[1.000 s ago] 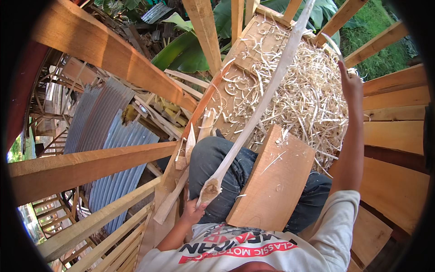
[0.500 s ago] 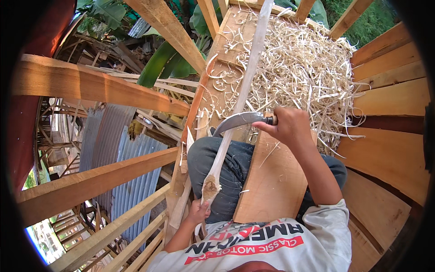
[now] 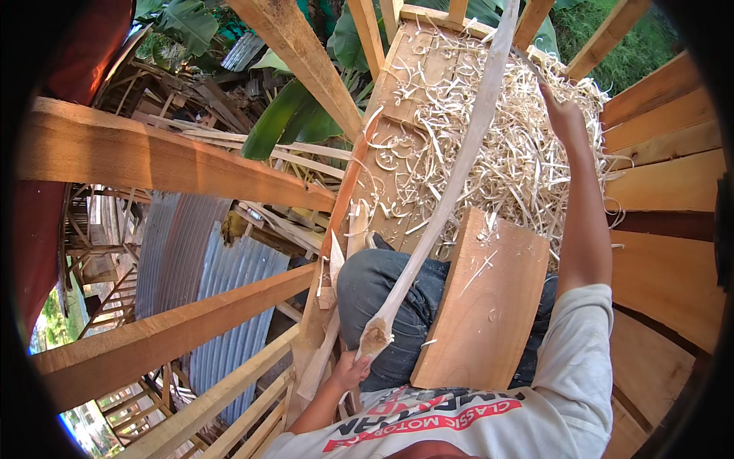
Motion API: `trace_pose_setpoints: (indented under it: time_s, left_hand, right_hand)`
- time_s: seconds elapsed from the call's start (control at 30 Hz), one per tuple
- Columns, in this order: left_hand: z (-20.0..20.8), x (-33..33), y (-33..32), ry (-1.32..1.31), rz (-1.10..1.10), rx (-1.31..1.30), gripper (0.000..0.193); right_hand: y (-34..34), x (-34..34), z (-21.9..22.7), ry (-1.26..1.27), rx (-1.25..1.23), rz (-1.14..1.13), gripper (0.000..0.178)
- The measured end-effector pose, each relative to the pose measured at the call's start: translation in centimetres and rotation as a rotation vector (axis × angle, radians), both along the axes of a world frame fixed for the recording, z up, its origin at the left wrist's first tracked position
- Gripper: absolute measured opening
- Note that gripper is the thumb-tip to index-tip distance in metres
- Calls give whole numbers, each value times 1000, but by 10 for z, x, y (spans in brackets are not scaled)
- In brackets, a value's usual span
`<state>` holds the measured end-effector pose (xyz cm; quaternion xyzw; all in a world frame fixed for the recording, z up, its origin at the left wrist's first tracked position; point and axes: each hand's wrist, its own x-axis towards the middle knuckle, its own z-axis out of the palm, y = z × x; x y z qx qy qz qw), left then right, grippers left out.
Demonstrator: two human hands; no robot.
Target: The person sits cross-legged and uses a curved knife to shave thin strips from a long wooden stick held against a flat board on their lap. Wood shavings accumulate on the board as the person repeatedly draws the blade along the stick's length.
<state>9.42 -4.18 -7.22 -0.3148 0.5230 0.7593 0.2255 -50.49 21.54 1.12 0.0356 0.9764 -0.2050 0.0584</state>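
A long, pale wooden pole (image 3: pixel 457 172) slants from my lap away to the far side of the platform. Its near end widens and has a rough brown hollow. My left hand (image 3: pixel 352 370) is closed around that near end, beside my left thigh. My right arm is stretched far forward, and my right hand (image 3: pixel 564 121) is closed on the handle of a curved knife. The knife's blade (image 3: pixel 529 64) reaches toward the pole's far part; whether it touches the wood I cannot tell. Across my lap rests a flat wooden board (image 3: pixel 483 306) with a few thin shavings on it.
Curled wood shavings (image 3: pixel 508 153) are heaped on the plank platform (image 3: pixel 397 84) ahead of me. Upright wooden posts (image 3: pixel 183 161) line the left side, and a plank wall (image 3: pixel 661 176) stands on the right. Beyond the posts lie corrugated metal sheets (image 3: pixel 237 306) and scrap timber.
My right hand has gone from the pole's middle, with the knife across it, out to its far part. The pole's far end has swung right. My left hand keeps its hold.
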Motion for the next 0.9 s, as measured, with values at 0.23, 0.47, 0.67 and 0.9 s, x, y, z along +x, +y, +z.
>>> trace_pose_setpoints:
  time_s: [0.23,0.47,0.67,0.9]
  left_hand:
    - [5,-4,-4,-18,5,95,46]
    - [9,-4,-3,-70,14,-17,49]
    - [15,-9,5,-46,34,-121,53]
    - [22,-12,9,-39,40,-195,55]
  right_hand:
    - [25,134,-78,45,-585,73,65]
    - [5,205,-30,234,-578,377,53]
    - [26,227,-31,194,-539,323,51]
    - [83,249,-55,257,-543,-50,60]
